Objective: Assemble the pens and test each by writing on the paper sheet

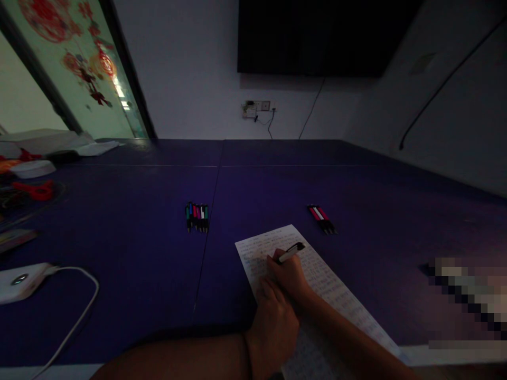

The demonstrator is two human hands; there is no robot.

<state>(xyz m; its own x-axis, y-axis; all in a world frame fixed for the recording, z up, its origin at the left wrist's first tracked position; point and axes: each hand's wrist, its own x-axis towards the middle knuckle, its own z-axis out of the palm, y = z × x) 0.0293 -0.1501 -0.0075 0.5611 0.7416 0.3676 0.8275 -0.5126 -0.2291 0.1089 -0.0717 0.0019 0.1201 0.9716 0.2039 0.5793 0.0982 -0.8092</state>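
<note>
A pen [290, 253] with a pale barrel and a black end is pinched in my right hand [291, 274], tilted over the upper part of a sheet of paper [336, 298]. Rows of small handwriting cover much of that sheet, which lies at a slant. Just below, my left hand [276, 319] rests on the paper's left side, fingers laid down close against my right hand. Both forearms hide part of the page, and the pen's tip is behind my fingers.
Several coloured pens [197, 217] lie side by side left of the paper; a smaller row of pens [322, 219] lies to its right. A white device [24, 282] with a cable, red-handled scissors [35, 190] and papers [97, 148] occupy the purple table's [150, 211] left side.
</note>
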